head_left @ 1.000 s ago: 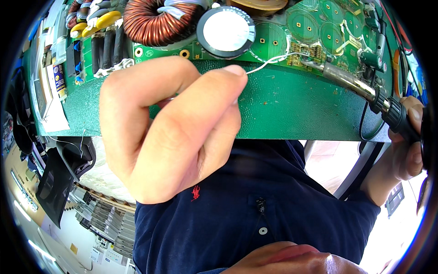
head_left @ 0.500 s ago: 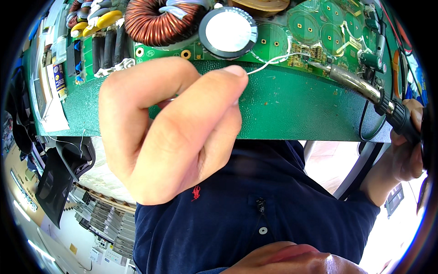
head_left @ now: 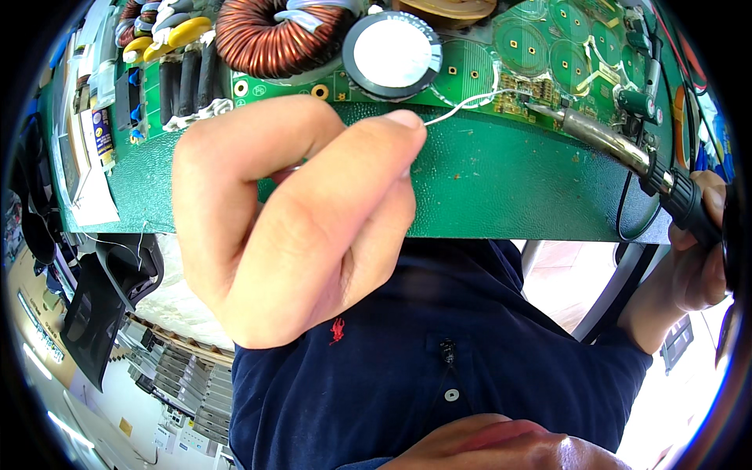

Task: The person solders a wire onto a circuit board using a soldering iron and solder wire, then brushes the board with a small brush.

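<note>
My left hand (head_left: 290,219) is closed in a pinch on a thin silvery wire (head_left: 462,105), which runs to a cluster of small parts on the green circuit board (head_left: 540,39). At the right rim, my right hand (head_left: 697,266) grips the black handle of a soldering iron (head_left: 607,145). The iron's tip lies at that cluster, close to the wire's end; whether they touch is too small to tell. Above my left hand, a copper-wound toroid (head_left: 270,43) and a large round capacitor with a white top (head_left: 392,51) sit on the board.
The board lies on a green textured mat (head_left: 501,180). Yellow-and-grey coils (head_left: 188,31) and black cylinders (head_left: 188,86) are at the upper left, beside paper (head_left: 92,196) and tubes. Cables (head_left: 681,63) run along the right. A black chair (head_left: 94,305) stands below the table's left edge.
The iron's handle and my right hand have shifted very slightly downward since a second ago. My left hand holds almost the same pose on the wire.
</note>
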`<state>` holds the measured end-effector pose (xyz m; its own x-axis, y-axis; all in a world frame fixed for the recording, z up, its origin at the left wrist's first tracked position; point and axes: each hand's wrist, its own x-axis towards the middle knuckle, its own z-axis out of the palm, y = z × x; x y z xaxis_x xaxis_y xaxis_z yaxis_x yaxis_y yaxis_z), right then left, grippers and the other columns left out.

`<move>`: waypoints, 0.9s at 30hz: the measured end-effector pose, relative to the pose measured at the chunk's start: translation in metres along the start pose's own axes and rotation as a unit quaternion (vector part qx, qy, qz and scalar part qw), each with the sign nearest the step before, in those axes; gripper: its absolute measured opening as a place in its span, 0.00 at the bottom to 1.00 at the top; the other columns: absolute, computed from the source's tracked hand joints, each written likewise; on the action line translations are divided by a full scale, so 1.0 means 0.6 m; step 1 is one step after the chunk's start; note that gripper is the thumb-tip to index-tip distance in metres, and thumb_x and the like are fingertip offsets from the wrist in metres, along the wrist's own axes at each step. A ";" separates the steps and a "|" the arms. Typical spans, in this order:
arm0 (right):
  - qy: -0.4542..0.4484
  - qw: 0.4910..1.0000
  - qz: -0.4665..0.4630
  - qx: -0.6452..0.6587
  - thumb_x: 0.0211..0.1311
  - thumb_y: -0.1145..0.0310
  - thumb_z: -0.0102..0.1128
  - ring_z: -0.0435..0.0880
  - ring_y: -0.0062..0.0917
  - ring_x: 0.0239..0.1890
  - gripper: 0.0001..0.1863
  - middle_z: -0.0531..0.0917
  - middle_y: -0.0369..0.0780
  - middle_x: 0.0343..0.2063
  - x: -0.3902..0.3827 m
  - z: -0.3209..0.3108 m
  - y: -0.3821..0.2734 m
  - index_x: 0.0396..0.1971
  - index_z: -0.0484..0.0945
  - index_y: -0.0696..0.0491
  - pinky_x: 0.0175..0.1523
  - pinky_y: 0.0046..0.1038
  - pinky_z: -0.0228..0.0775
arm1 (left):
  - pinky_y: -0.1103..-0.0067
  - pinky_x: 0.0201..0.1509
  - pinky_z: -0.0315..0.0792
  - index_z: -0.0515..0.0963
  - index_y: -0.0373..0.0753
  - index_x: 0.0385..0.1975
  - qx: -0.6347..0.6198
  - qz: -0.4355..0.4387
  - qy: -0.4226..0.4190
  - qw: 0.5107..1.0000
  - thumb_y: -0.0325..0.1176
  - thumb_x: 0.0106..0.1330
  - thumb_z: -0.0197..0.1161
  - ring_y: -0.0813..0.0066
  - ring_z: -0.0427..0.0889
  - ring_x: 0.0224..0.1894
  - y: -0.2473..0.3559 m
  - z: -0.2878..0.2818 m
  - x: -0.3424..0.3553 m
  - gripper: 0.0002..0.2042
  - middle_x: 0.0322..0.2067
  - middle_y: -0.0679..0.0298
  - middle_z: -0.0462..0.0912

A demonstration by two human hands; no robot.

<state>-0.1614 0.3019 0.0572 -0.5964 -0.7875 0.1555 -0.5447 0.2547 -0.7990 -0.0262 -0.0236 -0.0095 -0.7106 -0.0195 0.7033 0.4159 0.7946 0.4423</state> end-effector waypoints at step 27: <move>0.180 0.980 -0.079 -0.022 0.63 0.48 0.54 0.72 0.22 0.09 0.28 0.79 0.47 0.21 0.055 0.070 -0.009 0.33 0.76 0.65 0.13 0.17 0.65 | 0.85 0.27 0.64 0.80 0.32 0.31 -0.009 0.013 0.009 1.000 0.14 0.43 0.68 0.75 0.72 0.24 -0.004 0.003 0.000 0.13 0.26 0.61 0.77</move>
<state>-0.1532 0.2511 0.0422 -0.6684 -0.5713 0.4763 -0.6665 0.1757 -0.7245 -0.0284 -0.0241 -0.0114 -0.6887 -0.0103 0.7249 0.4450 0.7834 0.4338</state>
